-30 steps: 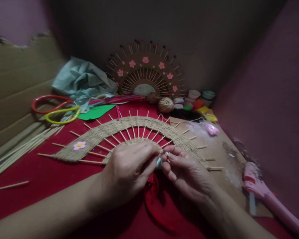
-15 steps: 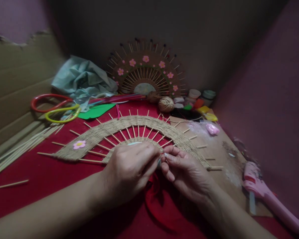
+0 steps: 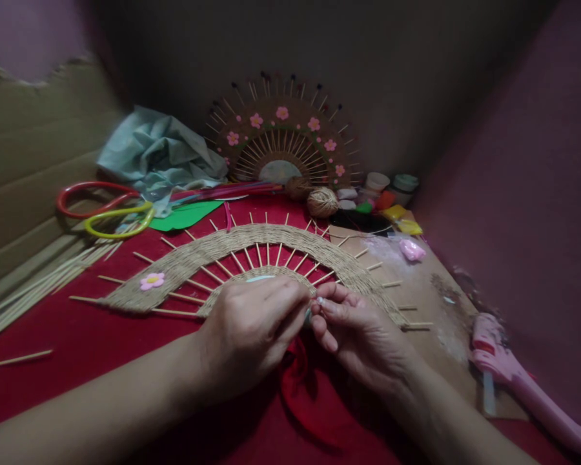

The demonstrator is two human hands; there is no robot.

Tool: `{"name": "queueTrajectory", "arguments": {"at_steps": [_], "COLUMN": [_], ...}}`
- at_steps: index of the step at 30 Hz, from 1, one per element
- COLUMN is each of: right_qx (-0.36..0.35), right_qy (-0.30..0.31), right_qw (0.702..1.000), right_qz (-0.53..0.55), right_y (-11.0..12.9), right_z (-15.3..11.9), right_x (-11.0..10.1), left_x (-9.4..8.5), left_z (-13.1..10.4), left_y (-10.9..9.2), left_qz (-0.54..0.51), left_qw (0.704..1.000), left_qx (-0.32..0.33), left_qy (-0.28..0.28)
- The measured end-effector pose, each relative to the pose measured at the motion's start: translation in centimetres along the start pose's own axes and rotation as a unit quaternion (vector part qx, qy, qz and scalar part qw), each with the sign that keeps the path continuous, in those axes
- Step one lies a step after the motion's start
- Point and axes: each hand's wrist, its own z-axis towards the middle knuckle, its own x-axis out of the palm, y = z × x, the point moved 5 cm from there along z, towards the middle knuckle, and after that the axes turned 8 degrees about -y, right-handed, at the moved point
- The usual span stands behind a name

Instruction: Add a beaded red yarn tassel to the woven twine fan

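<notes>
My left hand (image 3: 256,329) and my right hand (image 3: 356,323) meet fingertip to fingertip over the near edge of a woven fan (image 3: 242,240). Both are closed in a pinch. Whatever they hold is too small to name; only a tiny pale spot shows at my right thumb tip. The fan has thin wooden sticks and bands of tan twine, and lies flat on a red cloth (image 3: 77,374). A pink clay flower (image 3: 152,281) with a yellow middle sits on its left end. My left hand hides part of the fan's inner band.
At the back stands a finished-looking fan (image 3: 271,135) with pink flowers. Scissors (image 3: 119,219), green sheet (image 3: 188,216) and loose sticks (image 3: 62,281) lie left. A twine ball (image 3: 323,202), pink clay (image 3: 411,250), brown board (image 3: 430,323) and pink glue gun (image 3: 498,355) are right.
The view has shifted very slightly. Both hands stay pinched together in the same place, and nothing on the cloth has moved.
</notes>
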Motion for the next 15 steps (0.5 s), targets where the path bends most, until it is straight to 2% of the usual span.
{"name": "queueTrajectory", "arguments": {"at_steps": [15], "right_qx": [0.001], "right_qy": [0.003], "right_qw": [1.0], "right_qz": [0.001], "right_y": [0.0], "right_z": [-0.09], "right_x": [-0.01], "left_x": [0.12], "left_z": [-0.09], "left_y": [0.06], "left_qz": [0.013], "left_qw": [1.0], "left_qx": [0.001], "left_qy": [0.007]}}
